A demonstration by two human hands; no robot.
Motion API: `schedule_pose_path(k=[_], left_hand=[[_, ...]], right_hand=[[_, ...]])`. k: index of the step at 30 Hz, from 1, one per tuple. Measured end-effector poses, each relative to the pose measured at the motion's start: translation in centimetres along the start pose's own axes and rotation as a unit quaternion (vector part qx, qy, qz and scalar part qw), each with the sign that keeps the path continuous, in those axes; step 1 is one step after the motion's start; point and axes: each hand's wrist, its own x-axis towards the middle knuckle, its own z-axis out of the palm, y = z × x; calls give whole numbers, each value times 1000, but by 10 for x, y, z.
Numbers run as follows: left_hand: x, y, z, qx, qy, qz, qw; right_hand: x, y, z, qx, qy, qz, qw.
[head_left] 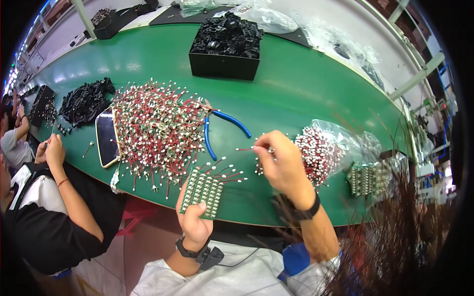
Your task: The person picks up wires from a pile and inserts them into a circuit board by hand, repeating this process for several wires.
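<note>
Holding a green circuit panel (201,193) in the left hand (195,224), the right hand (281,165) pinches a red wire lead (245,148), apparently needing careful seating next.

Blue-handled pliers (224,129), phone (107,138) – black box (224,64) behind

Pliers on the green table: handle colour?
Blue handles on the metal pliers, clearest in the head view, beside the red wire pile.

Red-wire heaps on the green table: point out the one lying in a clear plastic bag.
The smaller heap, just beyond the right hand, lies in a clear bag. The larger heap lies loose on the table, beside the blue-handled pliers.
</note>
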Motion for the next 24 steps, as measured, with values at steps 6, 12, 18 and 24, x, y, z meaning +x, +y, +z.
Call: schedule_pose_path(k=[6, 12, 18, 24], left_hand=[[1, -7, 0, -63, -2, -25, 998], [-6, -5, 14, -8, -27, -34, 999], [-13, -4, 18, 17, -56, -35, 998], [-15, -5, 18, 48, -61, -27, 997]], right_hand=[[-39, -48, -13, 81, -11, 14, 997], [-67, -49, 18, 77, -59, 57, 994], [-70, -44, 26, 29, -3, 14, 999], [-74, -43, 28, 12, -4, 20, 1000]])
